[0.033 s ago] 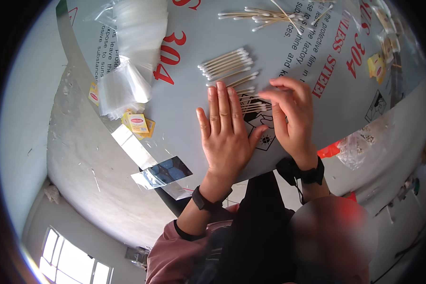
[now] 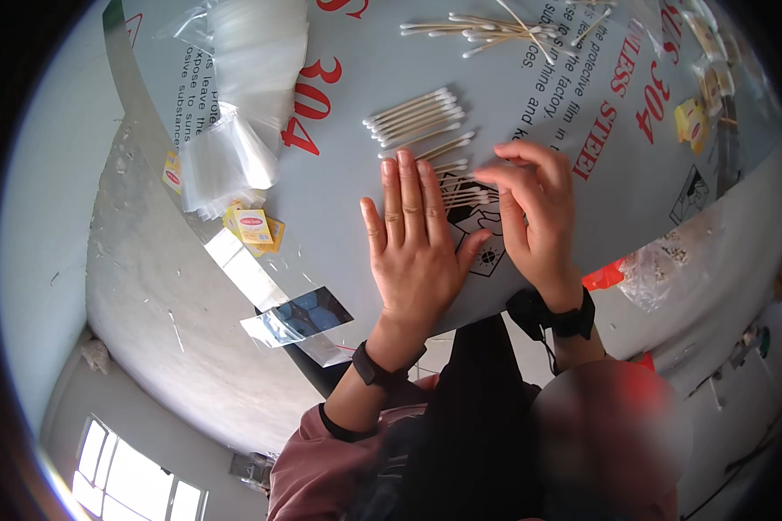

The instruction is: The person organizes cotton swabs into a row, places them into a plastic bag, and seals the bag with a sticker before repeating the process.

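Note:
My left hand (image 2: 415, 239) lies flat, palm down and fingers stretched out, over part of a loose row of cotton swabs (image 2: 452, 168). Swab tips show beyond its index finger, while their other ends are hidden under the hand. To the right, my right hand (image 2: 539, 213) is held with bent, parted fingers beside those tips, and I see nothing gripped in it. One fingertip is close to the swab ends; whether it touches them I cannot tell. Just beyond my left fingertips, more cotton swabs (image 2: 415, 117) lie side by side in a neat row.
A loose pile of swabs (image 2: 495, 33) lies at the far side of the grey printed table (image 2: 347, 113). Clear plastic bags (image 2: 256, 78) are stacked at left, near yellow packets (image 2: 254, 227). A dark blue patterned card (image 2: 313, 313) overhangs the near edge. More yellow packets (image 2: 691, 124) sit at right.

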A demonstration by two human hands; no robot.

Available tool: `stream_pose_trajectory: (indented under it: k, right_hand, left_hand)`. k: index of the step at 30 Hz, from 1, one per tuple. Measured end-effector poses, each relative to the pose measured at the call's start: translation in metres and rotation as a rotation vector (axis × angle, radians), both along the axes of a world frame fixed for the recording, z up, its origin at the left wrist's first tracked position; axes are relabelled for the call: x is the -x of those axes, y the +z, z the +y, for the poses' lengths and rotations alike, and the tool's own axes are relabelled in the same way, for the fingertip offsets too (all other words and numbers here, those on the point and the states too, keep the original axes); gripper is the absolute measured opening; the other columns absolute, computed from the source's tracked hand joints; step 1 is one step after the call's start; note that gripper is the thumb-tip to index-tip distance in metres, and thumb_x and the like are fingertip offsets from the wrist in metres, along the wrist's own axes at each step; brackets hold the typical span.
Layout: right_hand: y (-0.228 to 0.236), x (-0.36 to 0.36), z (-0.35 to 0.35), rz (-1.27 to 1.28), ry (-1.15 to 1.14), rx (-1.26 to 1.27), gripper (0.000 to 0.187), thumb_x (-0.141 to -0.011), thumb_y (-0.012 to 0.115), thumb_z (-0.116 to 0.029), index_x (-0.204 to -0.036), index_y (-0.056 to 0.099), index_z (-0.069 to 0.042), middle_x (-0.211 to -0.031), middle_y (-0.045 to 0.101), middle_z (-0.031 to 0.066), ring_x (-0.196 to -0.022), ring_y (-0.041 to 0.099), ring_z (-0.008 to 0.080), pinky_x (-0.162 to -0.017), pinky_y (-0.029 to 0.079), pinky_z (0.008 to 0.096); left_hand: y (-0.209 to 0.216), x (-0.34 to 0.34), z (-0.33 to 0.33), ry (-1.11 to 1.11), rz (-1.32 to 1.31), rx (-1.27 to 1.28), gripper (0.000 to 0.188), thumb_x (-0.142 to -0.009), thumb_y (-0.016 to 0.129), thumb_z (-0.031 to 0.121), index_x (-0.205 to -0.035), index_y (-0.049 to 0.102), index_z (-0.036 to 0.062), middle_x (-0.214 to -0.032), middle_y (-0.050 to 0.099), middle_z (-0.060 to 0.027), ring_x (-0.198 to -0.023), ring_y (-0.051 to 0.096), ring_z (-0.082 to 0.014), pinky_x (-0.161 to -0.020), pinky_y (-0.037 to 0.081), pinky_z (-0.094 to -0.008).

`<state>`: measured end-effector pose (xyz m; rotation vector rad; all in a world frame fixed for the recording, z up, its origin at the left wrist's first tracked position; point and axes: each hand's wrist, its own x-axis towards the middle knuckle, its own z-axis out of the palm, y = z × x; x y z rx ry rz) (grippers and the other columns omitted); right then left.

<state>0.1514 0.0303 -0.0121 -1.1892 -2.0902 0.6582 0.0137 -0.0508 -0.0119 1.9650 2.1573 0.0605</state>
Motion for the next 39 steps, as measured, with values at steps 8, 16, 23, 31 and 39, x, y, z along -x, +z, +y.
stream_pose_trajectory:
  k: [8, 16, 23, 31, 39]
  right_hand:
    - [0.009, 0.009, 0.005, -0.006, -0.021, 0.038, 0.034, -0.077, 0.062, 0.008, -0.104, 0.07, -0.01, -0.117, 0.062, 0.0077, -0.096, 0.057, 0.0281, -0.082, 0.049, 0.038]
    - [0.002, 0.01, 0.012, 0.017, 0.005, 0.034, 0.038, -0.078, 0.062, 0.009, -0.108, 0.07, -0.011, -0.12, 0.06, 0.0079, -0.095, 0.056, 0.0272, -0.08, 0.048, 0.037]
    - [0.0, 0.012, 0.027, 0.03, -0.034, -0.001, 0.033, -0.08, 0.061, 0.011, -0.104, 0.069, -0.01, -0.12, 0.058, 0.0077, -0.095, 0.056, 0.0257, -0.076, 0.046, 0.0349]
    - [0.001, 0.021, 0.032, 0.035, -0.016, -0.029, 0.032, -0.079, 0.061, 0.012, -0.101, 0.07, -0.01, -0.119, 0.059, 0.0078, -0.097, 0.055, 0.0279, -0.078, 0.048, 0.0369]
    - [0.002, 0.019, 0.04, 0.008, 0.015, -0.031, 0.028, -0.08, 0.061, 0.011, -0.098, 0.071, -0.008, -0.12, 0.059, 0.0089, -0.099, 0.056, 0.0278, -0.083, 0.05, 0.0362]
  left_hand:
    - [0.001, -0.003, 0.002, 0.04, -0.055, -0.052, 0.092, -0.095, 0.038, 0.069, -0.152, 0.035, -0.0033, -0.16, 0.032, -0.0202, -0.151, 0.027, -0.0329, -0.121, 0.013, -0.0537]
    - [0.002, -0.002, 0.003, 0.048, -0.06, -0.051, 0.092, -0.095, 0.039, 0.069, -0.153, 0.034, -0.0023, -0.16, 0.032, -0.0187, -0.151, 0.027, -0.0318, -0.122, 0.014, -0.0528]
    - [0.0, 0.0, 0.001, 0.009, -0.061, -0.032, 0.098, -0.094, 0.04, 0.07, -0.154, 0.026, -0.0062, -0.162, 0.024, -0.0248, -0.153, 0.019, -0.0377, -0.121, 0.01, -0.0554]
    - [-0.001, 0.002, -0.001, 0.015, -0.102, -0.036, 0.099, -0.094, 0.043, 0.069, -0.155, 0.024, -0.0063, -0.162, 0.022, -0.0262, -0.153, 0.017, -0.0396, -0.121, 0.01, -0.0571]
    - [0.005, 0.007, 0.018, 0.095, -0.272, -0.157, 0.095, -0.094, 0.048, 0.064, -0.154, 0.026, -0.0055, -0.161, 0.025, -0.0255, -0.152, 0.02, -0.0395, -0.119, 0.014, -0.0577]
